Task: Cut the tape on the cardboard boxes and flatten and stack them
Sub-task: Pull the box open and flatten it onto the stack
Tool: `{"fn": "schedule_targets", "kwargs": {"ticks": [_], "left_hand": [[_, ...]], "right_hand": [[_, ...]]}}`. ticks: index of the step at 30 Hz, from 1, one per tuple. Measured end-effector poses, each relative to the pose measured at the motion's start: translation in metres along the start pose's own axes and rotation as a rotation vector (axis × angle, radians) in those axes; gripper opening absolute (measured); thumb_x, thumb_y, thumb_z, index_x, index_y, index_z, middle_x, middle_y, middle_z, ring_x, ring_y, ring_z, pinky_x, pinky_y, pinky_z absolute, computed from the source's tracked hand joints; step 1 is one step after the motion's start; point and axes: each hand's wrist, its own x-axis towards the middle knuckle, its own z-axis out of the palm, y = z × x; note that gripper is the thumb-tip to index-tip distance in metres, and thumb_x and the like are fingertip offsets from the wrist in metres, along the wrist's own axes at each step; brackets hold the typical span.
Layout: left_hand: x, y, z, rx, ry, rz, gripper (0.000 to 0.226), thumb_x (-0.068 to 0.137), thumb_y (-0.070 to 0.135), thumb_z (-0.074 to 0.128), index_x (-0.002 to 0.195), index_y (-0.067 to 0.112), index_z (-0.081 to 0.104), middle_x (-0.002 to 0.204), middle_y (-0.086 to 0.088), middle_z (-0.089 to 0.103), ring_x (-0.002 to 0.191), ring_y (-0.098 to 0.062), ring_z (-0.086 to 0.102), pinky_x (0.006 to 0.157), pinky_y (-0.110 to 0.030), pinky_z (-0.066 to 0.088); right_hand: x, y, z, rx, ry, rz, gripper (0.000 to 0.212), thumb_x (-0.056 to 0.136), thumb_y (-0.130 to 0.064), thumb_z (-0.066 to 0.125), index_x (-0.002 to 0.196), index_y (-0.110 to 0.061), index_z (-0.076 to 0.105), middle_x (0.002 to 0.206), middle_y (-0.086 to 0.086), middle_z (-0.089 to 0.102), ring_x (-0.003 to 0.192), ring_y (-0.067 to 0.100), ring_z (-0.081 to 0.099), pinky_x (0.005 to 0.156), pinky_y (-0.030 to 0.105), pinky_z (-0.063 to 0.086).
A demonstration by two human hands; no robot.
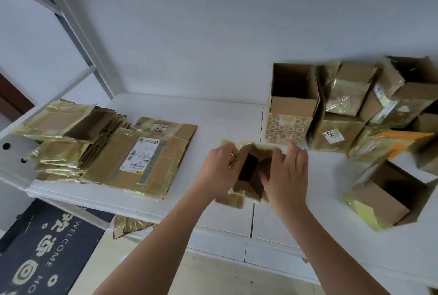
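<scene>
A small tape-wrapped box (pixel 248 171) is held just above the white table (pixel 225 117), centre front, between both hands. The left hand (pixel 219 171) is clamped on the box's left wall, thumb over the rim. The right hand (pixel 285 176) is wrapped round the right side, fingers curled onto the wall. The opening is kept facing up, so the dark interior is exposed. Judged: walls are being squeezed toward each other to collapse the box flat, the grip on opposite sides being chosen for that.

The flattened stack (pixel 113 152) is laid at the table's left end, largest sheet with a shipping label on top nearest, smaller pieces behind. Probably kept well apart from the intake side so sorted and unsorted are not mixed. Unprocessed boxes (pixel 367 105) are piled against the wall at right; one patterned open box (pixel 291 107) is stood upright just beside them, another open box (pixel 388 195) is tipped on its side at the right front edge.

Not resolved:
- No cutter is seen anywhere; whether one is under a hand cannot be told.
- The box's bottom tape state is hidden by the hands.
- The right pile is cut off by the frame edge; its count is unknown.
- A scrap of taped cardboard (pixel 130 226) is seen below the table edge, partly hidden.
- The doormat (pixel 47 254) text is cropped.
</scene>
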Motion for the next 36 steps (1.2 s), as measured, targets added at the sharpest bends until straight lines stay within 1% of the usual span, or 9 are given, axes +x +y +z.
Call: {"fn": "schedule_targets", "kwargs": {"ticks": [3,6,14,20,25,27,29,31,36], "left_hand": [[-0.002,-0.003,0.003,0.018,-0.046,0.04,0.015,0.088,-0.001,0.05,0.089,0.014,0.053,0.074,0.001,0.059,0.063,-0.012,0.048,0.059,-0.025,0.039],[-0.002,-0.007,0.004,-0.048,-0.015,-0.002,0.017,0.086,-0.005,0.049,0.089,0.011,0.056,0.079,-0.007,0.064,0.069,-0.021,0.056,0.064,-0.036,0.047],[0.006,-0.022,0.003,-0.115,0.06,-0.166,0.006,0.094,0.019,0.062,0.093,0.015,0.066,0.079,0.005,0.062,0.076,-0.016,0.057,0.059,-0.022,0.039],[-0.013,-0.028,0.013,0.055,-0.03,-0.334,0.067,0.071,0.066,0.072,0.121,0.025,0.057,0.113,0.005,0.052,0.088,-0.011,0.051,0.068,-0.024,0.039],[-0.02,-0.023,0.031,0.065,0.025,-0.428,0.05,0.073,0.057,0.075,0.108,0.025,0.059,0.098,0.008,0.05,0.069,-0.001,0.043,0.053,-0.017,0.03],[-0.021,-0.025,0.03,0.022,0.012,-0.424,0.037,0.078,0.04,0.075,0.108,0.024,0.061,0.094,0.009,0.054,0.07,-0.002,0.046,0.052,-0.015,0.031],[-0.022,-0.029,0.024,-0.128,-0.018,-0.395,0.033,0.079,0.026,0.074,0.11,0.026,0.062,0.098,0.01,0.06,0.076,-0.002,0.053,0.055,-0.012,0.035],[-0.023,-0.034,0.013,-0.392,-0.012,-0.366,0.043,0.082,0.01,0.069,0.122,0.025,0.062,0.118,0.006,0.061,0.092,-0.006,0.062,0.068,-0.012,0.045],[-0.031,-0.049,-0.019,-0.876,0.014,-0.361,0.062,0.081,-0.024,0.041,0.121,0.016,0.066,0.136,0.009,0.054,0.108,0.002,0.062,0.089,-0.03,0.055]], "right_hand": [[0.002,-0.001,0.001,-0.002,-0.131,-0.016,0.043,0.085,-0.045,0.071,0.11,-0.012,0.058,0.097,0.006,0.063,0.086,0.025,0.064,0.073,0.033,0.052],[0.003,-0.002,-0.006,0.047,-0.14,-0.046,0.042,0.091,-0.046,0.062,0.115,-0.013,0.057,0.082,0.002,0.065,0.061,0.02,0.064,0.046,0.023,0.032],[0.003,0.011,-0.016,0.498,-0.118,0.006,0.028,0.1,-0.025,0.052,0.074,-0.015,0.05,0.051,-0.011,0.038,0.042,0.008,0.038,0.047,0.025,0.028],[-0.004,0.01,-0.023,0.549,-0.001,0.124,0.034,0.096,-0.014,0.058,0.065,-0.017,0.044,0.049,-0.016,0.036,0.039,0.003,0.036,0.044,0.017,0.024],[-0.004,0.002,-0.022,0.525,-0.012,0.084,0.038,0.096,-0.017,0.059,0.063,-0.019,0.04,0.049,-0.016,0.03,0.04,0.003,0.029,0.047,0.022,0.022],[-0.003,0.003,-0.021,0.531,0.003,0.041,0.033,0.096,-0.016,0.059,0.065,-0.02,0.047,0.052,-0.015,0.039,0.043,0.004,0.035,0.049,0.023,0.028],[-0.003,0.007,-0.021,0.586,-0.029,0.006,0.011,0.097,-0.015,0.058,0.102,-0.016,0.067,0.073,-0.009,0.06,0.054,0.007,0.048,0.055,0.027,0.04],[-0.001,0.014,-0.017,0.664,-0.094,-0.001,0.047,0.097,-0.013,0.056,0.143,-0.018,0.047,0.101,-0.01,0.062,0.062,-0.003,0.047,0.061,0.014,0.04],[-0.015,0.028,-0.002,0.904,-0.3,-0.195,0.065,0.095,0.001,0.055,0.142,-0.042,0.042,0.146,-0.014,0.048,0.097,-0.021,0.051,0.082,0.003,0.043]]}}
